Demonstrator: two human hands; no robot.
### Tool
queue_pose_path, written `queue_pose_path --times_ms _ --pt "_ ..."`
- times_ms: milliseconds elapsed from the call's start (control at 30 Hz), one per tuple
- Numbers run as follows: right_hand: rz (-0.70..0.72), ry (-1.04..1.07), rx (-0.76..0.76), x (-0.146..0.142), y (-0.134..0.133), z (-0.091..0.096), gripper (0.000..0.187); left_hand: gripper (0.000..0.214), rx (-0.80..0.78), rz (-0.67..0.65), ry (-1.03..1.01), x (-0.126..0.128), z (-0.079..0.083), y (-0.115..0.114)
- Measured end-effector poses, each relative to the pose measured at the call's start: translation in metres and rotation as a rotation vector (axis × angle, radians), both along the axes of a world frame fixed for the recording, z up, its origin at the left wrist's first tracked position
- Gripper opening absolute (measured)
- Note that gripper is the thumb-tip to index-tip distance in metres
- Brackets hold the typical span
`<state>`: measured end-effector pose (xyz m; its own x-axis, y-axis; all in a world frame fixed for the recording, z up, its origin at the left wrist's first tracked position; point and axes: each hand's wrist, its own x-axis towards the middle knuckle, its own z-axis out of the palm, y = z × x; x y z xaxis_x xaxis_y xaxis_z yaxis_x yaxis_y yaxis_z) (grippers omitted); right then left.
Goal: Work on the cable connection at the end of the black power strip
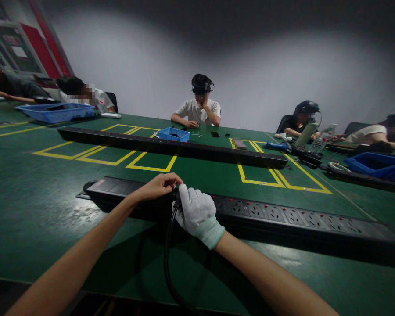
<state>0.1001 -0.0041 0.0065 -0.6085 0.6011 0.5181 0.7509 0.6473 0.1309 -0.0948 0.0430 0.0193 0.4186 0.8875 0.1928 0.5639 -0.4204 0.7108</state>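
A long black power strip [273, 213] with rows of sockets and small red dots lies across the green table in front of me. Over its left half, my right hand [197, 210], in a white knit glove, is closed around the end of a black cable [167, 256]. That cable hangs down toward the table's near edge. Bare and bent at the fingers, my left hand [158, 186] meets the gloved fingertips above the strip. Its thumb and forefinger are drawn together near the cable's end; what lies between them is hidden.
A second black power strip [171, 147] lies farther back, across yellow tape outlines [151, 167]. Behind it stands a small blue bin [174, 134]. Larger blue trays [57, 113] are at left and right. A clear bottle [324, 138] leans at right. Several people sit around the table.
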Motion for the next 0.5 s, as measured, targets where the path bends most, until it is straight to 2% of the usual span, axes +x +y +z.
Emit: queue_pose_path --times_ms 500 --pt "0.0 0.004 0.002 0.0002 0.0001 -0.0005 0.047 0.042 -0.008 -0.001 0.009 0.0013 0.001 -0.0013"
